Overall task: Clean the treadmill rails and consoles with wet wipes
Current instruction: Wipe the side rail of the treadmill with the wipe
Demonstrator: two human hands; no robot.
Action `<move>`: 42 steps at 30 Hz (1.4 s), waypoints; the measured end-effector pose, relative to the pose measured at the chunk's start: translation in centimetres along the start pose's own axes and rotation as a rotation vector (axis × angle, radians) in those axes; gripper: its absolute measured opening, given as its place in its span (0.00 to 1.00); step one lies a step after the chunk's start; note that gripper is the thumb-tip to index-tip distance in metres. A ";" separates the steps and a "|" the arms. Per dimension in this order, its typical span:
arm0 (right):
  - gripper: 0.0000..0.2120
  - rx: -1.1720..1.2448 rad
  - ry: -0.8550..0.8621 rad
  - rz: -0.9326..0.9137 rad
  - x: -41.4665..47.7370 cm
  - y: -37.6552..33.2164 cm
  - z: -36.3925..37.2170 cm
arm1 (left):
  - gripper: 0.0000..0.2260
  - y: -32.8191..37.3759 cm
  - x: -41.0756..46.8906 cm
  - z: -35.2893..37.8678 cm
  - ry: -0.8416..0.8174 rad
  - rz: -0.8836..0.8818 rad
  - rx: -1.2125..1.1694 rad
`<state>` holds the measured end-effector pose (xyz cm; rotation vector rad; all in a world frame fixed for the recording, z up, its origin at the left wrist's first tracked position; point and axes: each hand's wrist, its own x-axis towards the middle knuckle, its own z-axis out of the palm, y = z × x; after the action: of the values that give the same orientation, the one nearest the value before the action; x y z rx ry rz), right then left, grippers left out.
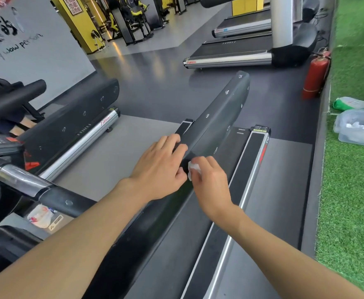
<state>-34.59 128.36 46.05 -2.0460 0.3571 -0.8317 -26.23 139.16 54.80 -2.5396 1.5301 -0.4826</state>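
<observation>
Gym floor, frame centre: left hand (158, 162) spread flat on black rail (219, 117), right hand (209, 182) pinching bunched wet wipe (194, 168); so small a wad may skip patches.

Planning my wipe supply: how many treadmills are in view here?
4: the nearest treadmill, being wiped; a second treadmill to its left; a third treadmill across the floor; a fourth treadmill behind that. More may be hidden at the left edge.

head | worn high; faces forward-down | close over treadmill rail (217, 117)
</observation>
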 end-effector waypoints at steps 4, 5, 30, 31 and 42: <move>0.09 0.142 0.124 0.098 0.0 1.2 0.9 | 0.15 0.0 0.6 0.8 0.002 0.026 -0.066; 0.10 0.145 0.127 0.092 -0.5 1.2 1.3 | 0.15 0.0 0.5 0.9 0.014 0.015 -0.083; 0.10 0.388 0.004 0.675 -2.1 4.3 3.0 | 0.16 0.2 0.6 1.0 0.026 -0.029 -0.119; 0.11 0.392 0.011 0.673 -1.8 4.4 2.9 | 0.16 0.2 0.6 1.0 0.027 -0.030 -0.119; 0.15 0.179 0.083 0.321 0.1 2.5 0.8 | 0.16 0.2 0.7 0.8 0.025 -0.030 -0.140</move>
<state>-33.86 127.39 43.70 -1.7339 0.6171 -0.7225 -25.79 138.44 54.10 -2.6740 1.5894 -0.4272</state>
